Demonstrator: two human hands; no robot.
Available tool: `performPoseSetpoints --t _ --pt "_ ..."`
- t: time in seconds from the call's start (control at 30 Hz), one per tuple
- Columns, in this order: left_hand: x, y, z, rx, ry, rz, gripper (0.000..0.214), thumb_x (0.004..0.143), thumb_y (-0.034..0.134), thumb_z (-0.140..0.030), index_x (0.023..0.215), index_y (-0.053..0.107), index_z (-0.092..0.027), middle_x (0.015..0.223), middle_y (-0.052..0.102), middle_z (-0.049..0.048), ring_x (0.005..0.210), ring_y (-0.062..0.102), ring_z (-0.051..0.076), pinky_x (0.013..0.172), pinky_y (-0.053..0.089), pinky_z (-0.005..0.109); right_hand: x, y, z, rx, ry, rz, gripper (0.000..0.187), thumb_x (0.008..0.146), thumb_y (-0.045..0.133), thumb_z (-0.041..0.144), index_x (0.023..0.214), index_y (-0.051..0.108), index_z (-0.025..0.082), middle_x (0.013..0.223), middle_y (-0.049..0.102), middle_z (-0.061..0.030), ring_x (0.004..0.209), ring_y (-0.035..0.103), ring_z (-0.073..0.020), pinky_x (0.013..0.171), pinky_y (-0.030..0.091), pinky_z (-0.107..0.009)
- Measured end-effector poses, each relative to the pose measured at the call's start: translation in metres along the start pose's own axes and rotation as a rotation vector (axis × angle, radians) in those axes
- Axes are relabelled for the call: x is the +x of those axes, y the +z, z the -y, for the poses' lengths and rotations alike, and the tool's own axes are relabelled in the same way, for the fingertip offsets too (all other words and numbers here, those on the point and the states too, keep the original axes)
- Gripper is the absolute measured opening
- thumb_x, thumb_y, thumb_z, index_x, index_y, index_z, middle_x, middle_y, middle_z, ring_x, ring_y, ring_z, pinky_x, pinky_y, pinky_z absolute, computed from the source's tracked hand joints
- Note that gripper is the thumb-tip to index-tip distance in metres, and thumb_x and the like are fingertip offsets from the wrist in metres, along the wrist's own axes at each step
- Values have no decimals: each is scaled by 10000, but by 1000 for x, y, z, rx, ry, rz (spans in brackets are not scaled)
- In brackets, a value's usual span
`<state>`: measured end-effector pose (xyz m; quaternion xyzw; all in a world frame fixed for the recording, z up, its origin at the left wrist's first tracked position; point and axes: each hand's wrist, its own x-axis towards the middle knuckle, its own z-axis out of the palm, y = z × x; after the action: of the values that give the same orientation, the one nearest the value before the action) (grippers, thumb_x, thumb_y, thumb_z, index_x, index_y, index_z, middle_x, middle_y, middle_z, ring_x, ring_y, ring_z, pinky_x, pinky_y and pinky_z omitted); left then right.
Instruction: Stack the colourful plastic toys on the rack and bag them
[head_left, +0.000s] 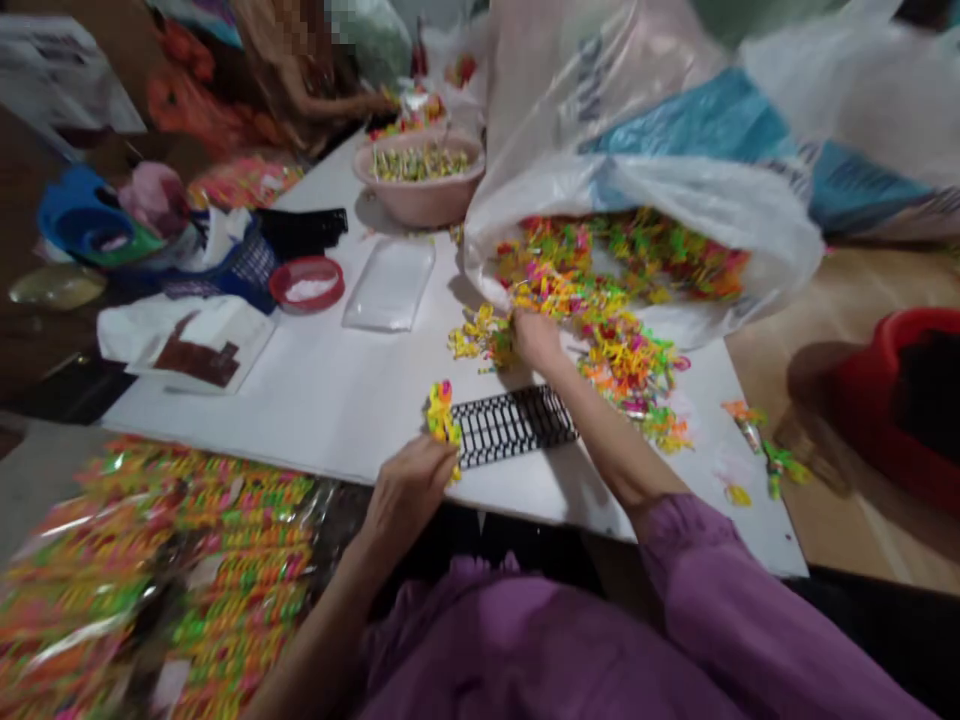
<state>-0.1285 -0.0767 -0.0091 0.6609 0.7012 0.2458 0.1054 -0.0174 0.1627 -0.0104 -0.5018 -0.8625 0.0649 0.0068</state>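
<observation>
Coloured pieces [441, 412] stand in a small bunch at lower centre of the frame, pinched between the fingers [439, 462] of the left hand [409, 490] right at the near edge of the white counter [322, 390]. The bunch touches the left end of a black ribbed strip [517, 425] lying flat beside it. At lower left, nearer than the counter, clear packed sheets [165, 580] of the same bright bits fill the corner.

Further in, the right hand [534, 338] reaches into a loose heap [619, 355] of pieces. Its fingers are buried there, so I cannot tell whether they are spread or pressed together. The heap spills from the mouth of a big plastic bag [675, 190] slumped at upper right.

Risks, as I judge them: the bunch sits so close to the counter's edge that a loose pinch could drop bits off it. The right forearm crosses the strip and could nudge it. The heap runs to the right edge, where strays [776, 465] already lie on the floor.

At the far end stand a pink bowl [420, 190] and a red dish [306, 283], with another person beyond.
</observation>
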Motion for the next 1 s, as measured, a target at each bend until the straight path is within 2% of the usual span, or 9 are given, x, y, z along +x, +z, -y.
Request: performPoseSetpoints --t 0.1,0.2,0.27,0.47,0.6,0.7,0.8,0.9,1.0 --pt "11 1 7 -72 11 -20 209 867 467 -272 932 640 -175 890 678 52 861 626 162 792 490 273 -33 11 -20 19 -3 -70 325 888 364 180 1192 456 109 1129 560 -173 1010 545 -258 796 420 -325" --pt "17 -5 10 -114 28 8 236 871 450 -271 971 640 -172 930 682 58 888 627 162 823 487 279 -59 19 -35 35 58 -25 271 880 388 188 1123 495 131 1061 590 -145 929 579 -233 747 425 -297" --pt "20 -10 10 -136 26 32 241 871 442 -265 966 643 -170 925 681 58 883 627 158 814 489 275 -67 24 -41 38 100 -21 251 871 411 192 1093 515 139 1056 595 -140 907 590 -230 730 427 -291" --pt "24 -17 7 -137 32 88 234 871 428 -243 933 642 -170 896 672 53 866 626 151 789 492 265 -62 25 -54 34 155 -35 238 848 423 169 1007 586 99 954 641 -175 899 606 -257 728 421 -309" --pt "15 -14 4 -106 105 71 225 882 406 -237 932 620 -186 876 662 41 841 623 139 767 497 249 -65 14 -69 278 111 -81 169 802 507 223 900 615 138 843 668 -101 803 614 -208 671 412 -263" --pt "6 -3 6 -55 134 21 199 883 435 -306 934 599 -206 859 656 31 819 623 139 742 501 241 -69 12 -74 531 99 -175 134 777 540 250 854 607 162 789 660 -36 709 600 -152 628 402 -228" --pt "0 13 9 81 109 -79 223 849 490 -400 947 578 -219 895 646 39 864 617 178 756 501 283 -67 18 -71 664 150 -184 118 732 581 249 805 594 158 723 635 -18 647 575 -137 599 397 -226" --pt "-3 24 7 181 113 -109 211 860 467 -374 972 565 -225 937 636 47 915 604 200 783 493 312 -66 20 -66 788 171 -237 174 675 625 256 812 572 162 689 606 5 624 559 -128 592 402 -225" --pt "-7 27 5 221 122 -102 200 880 429 -323 978 562 -210 945 634 55 916 601 202 794 487 323 -69 11 -60 843 153 -337 178 671 624 282 797 559 173 694 595 15 609 545 -121 592 401 -228"
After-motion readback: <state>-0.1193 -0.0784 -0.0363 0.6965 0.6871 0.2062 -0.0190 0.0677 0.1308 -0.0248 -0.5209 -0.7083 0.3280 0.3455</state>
